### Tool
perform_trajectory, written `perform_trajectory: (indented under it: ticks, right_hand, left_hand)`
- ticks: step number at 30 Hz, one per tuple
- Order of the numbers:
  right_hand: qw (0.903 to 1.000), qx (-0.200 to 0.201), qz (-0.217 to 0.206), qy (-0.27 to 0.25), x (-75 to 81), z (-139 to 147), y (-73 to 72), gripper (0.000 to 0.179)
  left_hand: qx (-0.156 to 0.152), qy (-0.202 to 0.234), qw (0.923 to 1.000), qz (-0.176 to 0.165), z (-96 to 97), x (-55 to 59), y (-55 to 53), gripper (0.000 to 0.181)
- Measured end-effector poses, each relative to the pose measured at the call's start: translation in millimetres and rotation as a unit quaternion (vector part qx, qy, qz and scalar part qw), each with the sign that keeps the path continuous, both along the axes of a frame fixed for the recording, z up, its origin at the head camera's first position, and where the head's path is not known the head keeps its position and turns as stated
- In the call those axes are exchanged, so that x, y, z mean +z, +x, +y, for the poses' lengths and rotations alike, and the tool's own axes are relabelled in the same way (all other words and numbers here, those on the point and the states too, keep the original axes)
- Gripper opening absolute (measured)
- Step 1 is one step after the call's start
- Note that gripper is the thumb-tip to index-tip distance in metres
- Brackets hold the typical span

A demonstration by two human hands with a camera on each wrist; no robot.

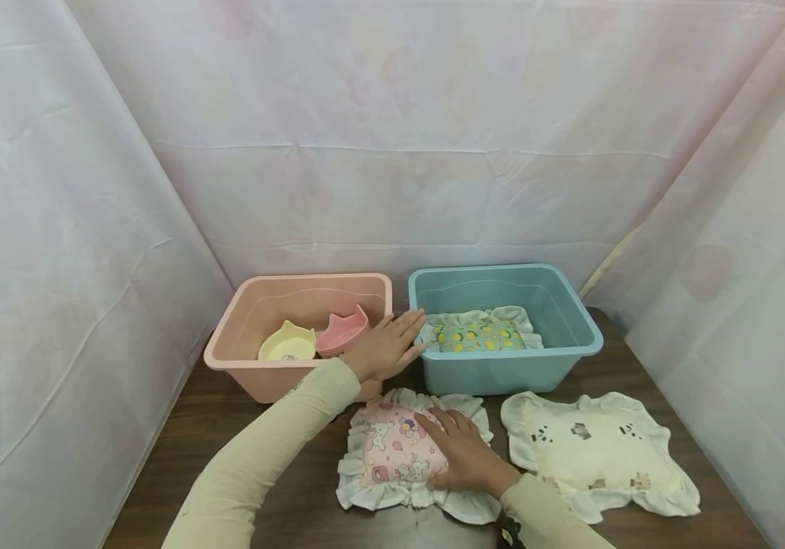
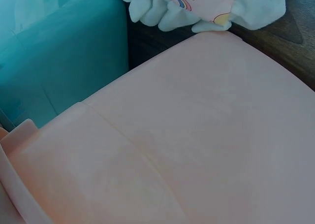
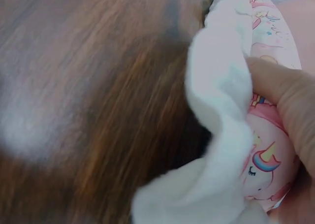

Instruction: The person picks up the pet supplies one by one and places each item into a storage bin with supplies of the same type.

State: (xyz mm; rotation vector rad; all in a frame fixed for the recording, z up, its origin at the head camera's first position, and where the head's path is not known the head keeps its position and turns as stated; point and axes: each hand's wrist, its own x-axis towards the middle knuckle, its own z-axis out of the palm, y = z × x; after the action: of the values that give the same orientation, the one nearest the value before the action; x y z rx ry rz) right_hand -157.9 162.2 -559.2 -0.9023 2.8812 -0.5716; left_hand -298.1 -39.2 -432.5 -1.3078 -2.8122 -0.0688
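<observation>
A pink pillow [image 1: 392, 450] with cartoon prints and a white ruffled edge lies on the table. My right hand [image 1: 464, 454] grips it from the right; in the right wrist view the thumb [image 3: 275, 81] presses into its printed cover [image 3: 266, 160]. My left hand [image 1: 385, 347] reaches over the right rim of the pink bin [image 1: 262, 385], its fingers straight and tips beside the left corner of the blue bin [image 1: 502, 375]. Inside the blue bin is a green pillow with a yellow print [image 1: 481, 335]. The left wrist view shows mostly the pink bin's outer wall [image 2: 197, 115].
A cream ruffled pillow [image 1: 598, 446] with animal prints lies at the right of the brown table [image 1: 193, 442]. The pink bin contains a yellow cat-eared bowl [image 1: 287, 343] and a pink one [image 1: 342, 332]. White curtains [image 1: 392, 191] enclose the back and sides.
</observation>
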Motion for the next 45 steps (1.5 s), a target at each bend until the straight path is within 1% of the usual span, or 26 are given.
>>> perform_trajectory:
  ticks: [4, 9, 18, 24, 28, 31, 35, 41, 45]
  right_hand:
    - [0.9999, -0.007, 0.007, 0.006, 0.7, -3, -0.5, 0.102]
    - [0.9998, -0.013, 0.013, 0.012, -0.2, -3, 0.0, 0.1]
    - [0.9993, -0.004, 0.036, 0.004, 2.4, -2, 3.8, 0.096]
    - [0.9996, -0.005, 0.027, 0.009, 5.8, 0, 8.8, 0.093]
    - [0.9998, -0.001, 0.017, 0.011, 8.5, 1, 12.4, 0.093]
    - [0.9998, 0.005, 0.019, 0.009, 12.3, 3, 15.8, 0.093]
    - [0.9992, 0.015, 0.036, 0.009, 18.1, 6, 21.4, 0.092]
    - [0.9972, 0.031, 0.068, 0.008, 28.0, 12, 30.8, 0.094]
    - [0.9954, 0.036, 0.089, 0.0, 35.6, 17, 36.9, 0.094]
  left_hand:
    - [0.001, 0.001, 1.0, -0.001, -0.1, -1.7, -0.4, 0.062]
    - [-0.004, 0.008, 1.0, -0.004, 0.2, -0.1, 0.8, 0.062]
    - [0.0, 0.006, 1.0, -0.005, 0.9, 1.5, 2.3, 0.062]
    - [0.0, 0.004, 1.0, -0.007, 1.0, 1.6, 2.0, 0.062]
    - [-0.004, 0.017, 0.9998, -0.007, 0.0, -1.6, 0.4, 0.062]
    - [-0.007, 0.025, 0.9997, -0.004, -0.9, -3.3, -0.3, 0.062]
    - [-0.008, 0.027, 0.9996, 0.0, -1.4, -2.7, -0.1, 0.062]
    - [-0.005, 0.024, 0.9997, -0.004, -0.7, -0.5, 0.8, 0.062]
    - [-0.005, 0.019, 0.9998, 0.002, -0.3, -0.9, 0.7, 0.062]
